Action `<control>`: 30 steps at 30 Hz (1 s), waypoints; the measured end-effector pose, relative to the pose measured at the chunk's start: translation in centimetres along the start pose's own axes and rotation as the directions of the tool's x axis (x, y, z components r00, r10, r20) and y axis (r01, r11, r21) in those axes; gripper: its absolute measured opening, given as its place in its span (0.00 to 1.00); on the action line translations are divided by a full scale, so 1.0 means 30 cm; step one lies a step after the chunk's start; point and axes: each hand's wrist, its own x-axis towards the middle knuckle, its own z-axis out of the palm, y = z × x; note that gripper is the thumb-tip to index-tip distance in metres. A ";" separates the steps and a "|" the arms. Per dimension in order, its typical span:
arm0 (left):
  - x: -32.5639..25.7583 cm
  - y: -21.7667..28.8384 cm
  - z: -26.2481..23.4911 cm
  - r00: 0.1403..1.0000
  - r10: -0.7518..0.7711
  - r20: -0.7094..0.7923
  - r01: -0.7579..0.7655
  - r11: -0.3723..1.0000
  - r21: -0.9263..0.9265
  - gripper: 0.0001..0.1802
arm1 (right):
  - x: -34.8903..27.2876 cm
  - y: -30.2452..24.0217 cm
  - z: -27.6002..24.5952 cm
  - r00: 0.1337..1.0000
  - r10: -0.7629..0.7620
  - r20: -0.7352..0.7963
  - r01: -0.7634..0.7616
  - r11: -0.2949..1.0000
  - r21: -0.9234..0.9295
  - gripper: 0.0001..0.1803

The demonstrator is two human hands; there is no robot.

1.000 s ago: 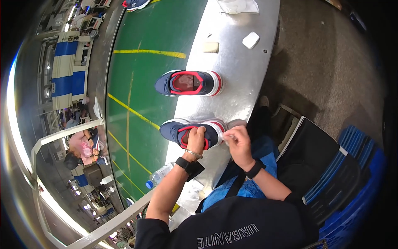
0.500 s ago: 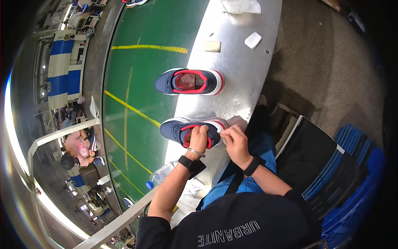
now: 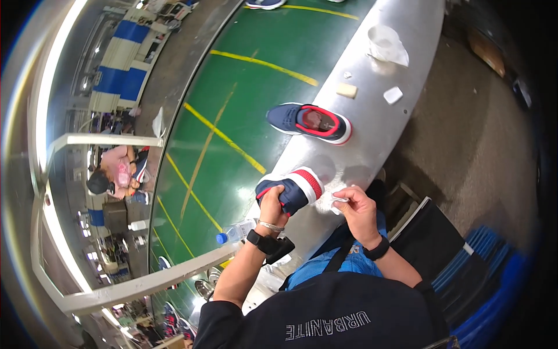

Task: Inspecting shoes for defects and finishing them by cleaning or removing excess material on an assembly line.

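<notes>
My left hand (image 3: 271,206) is closed on the collar of a navy sneaker (image 3: 299,191) with a white sole and a red band at the heel. The shoe is tilted, so its heel faces right, toward my other hand. Just right of that heel, my right hand (image 3: 361,214) pinches a small white piece (image 3: 340,199), perhaps cloth or paper. The piece is apart from the shoe. Farther off, a second navy sneaker (image 3: 283,117) with red lining stands upright, its toe over the green surface and its heel on the metal ledge.
Along the metal ledge (image 3: 378,125) lie a beige block (image 3: 347,90), a white pad (image 3: 393,95) and a roundish whitish item (image 3: 388,47). A blue-capped clear bottle (image 3: 237,231) is beside my left forearm, near a pale metal bar (image 3: 192,263). Another person (image 3: 116,168) sits across the green surface (image 3: 232,151).
My left hand has lifted and tilted the near sneaker, turning its heel up. My right hand has moved away from the heel, and the white piece now shows. The view has shifted.
</notes>
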 end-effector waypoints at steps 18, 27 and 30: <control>-0.110 -0.101 -0.086 0.988 0.155 -0.014 -0.152 0.981 0.117 0.08 | 0.041 -0.024 0.224 0.969 -0.224 0.104 0.247 0.851 -0.464 0.07; -0.174 -0.070 -0.071 0.921 0.387 0.037 -0.370 0.844 0.388 0.13 | 0.029 -0.018 0.174 0.936 -0.258 0.239 0.337 0.853 -0.399 0.05; -0.158 -0.071 -0.113 0.975 0.219 -0.043 -0.208 0.961 0.181 0.10 | 0.004 -0.044 0.169 0.898 -0.274 0.345 0.403 0.826 -0.393 0.06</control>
